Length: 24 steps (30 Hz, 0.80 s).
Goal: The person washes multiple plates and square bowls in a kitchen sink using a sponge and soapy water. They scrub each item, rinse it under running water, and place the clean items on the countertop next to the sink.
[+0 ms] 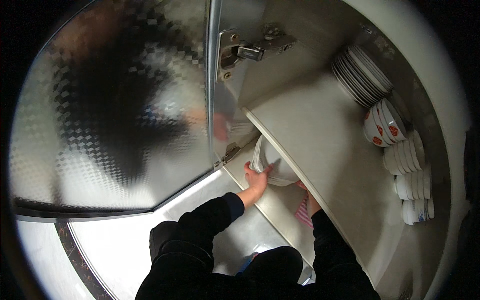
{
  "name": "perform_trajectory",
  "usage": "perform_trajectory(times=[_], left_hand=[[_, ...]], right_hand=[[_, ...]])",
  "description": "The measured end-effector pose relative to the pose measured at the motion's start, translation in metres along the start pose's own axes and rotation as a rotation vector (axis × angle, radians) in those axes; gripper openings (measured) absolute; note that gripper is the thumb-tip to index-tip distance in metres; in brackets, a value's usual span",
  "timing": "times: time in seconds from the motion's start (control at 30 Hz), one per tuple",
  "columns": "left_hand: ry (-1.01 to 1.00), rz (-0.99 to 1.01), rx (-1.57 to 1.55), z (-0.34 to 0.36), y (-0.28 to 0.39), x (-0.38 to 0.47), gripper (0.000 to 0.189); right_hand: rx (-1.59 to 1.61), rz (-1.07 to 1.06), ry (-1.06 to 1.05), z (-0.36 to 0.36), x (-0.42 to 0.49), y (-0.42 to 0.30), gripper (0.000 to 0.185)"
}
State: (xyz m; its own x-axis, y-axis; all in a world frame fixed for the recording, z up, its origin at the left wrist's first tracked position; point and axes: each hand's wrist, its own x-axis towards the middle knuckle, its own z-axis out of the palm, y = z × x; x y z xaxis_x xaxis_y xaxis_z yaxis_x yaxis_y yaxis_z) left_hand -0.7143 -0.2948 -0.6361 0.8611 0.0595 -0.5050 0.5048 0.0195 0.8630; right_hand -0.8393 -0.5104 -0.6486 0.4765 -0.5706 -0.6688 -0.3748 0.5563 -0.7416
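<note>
A stack of white plates or shallow bowls lies on the lower cupboard shelf, partly hidden by the shelf above. My left hand grips the stack's near left rim, thumb and fingers spread over its edge. At the stack's right side is my right hand, mostly hidden under the upper shelf's edge. A pink-and-white striped cloth hangs beside it; whether my right hand also holds the plates cannot be told.
The upper shelf bears a stack of plates, white bowls with red marks and several stacks of small white bowls at the right. A patterned glass door stands open at left, by a metal hinge.
</note>
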Motion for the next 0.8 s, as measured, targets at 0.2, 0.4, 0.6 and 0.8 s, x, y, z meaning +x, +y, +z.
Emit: perform_trajectory(times=[0.2,0.4,0.6,0.8], left_hand=[[-0.514,-0.031,-0.312,-0.014,0.026,0.069,0.106],[-0.654,-0.117,-0.185,-0.016,0.025,0.088,0.103],[-0.609,-0.216,-0.273,-0.028,0.014,0.069,0.091],[-0.669,-0.299,-0.214,-0.056,0.030,0.023,0.099]], right_hand=[[-0.024,-0.003,-0.011,0.030,0.017,-0.008,0.044],[-0.039,-0.009,-0.007,0.046,0.020,-0.011,0.043],[-0.039,-0.015,-0.005,0.073,0.026,-0.012,0.041],[-0.041,0.056,-0.015,0.076,0.003,0.001,0.040]])
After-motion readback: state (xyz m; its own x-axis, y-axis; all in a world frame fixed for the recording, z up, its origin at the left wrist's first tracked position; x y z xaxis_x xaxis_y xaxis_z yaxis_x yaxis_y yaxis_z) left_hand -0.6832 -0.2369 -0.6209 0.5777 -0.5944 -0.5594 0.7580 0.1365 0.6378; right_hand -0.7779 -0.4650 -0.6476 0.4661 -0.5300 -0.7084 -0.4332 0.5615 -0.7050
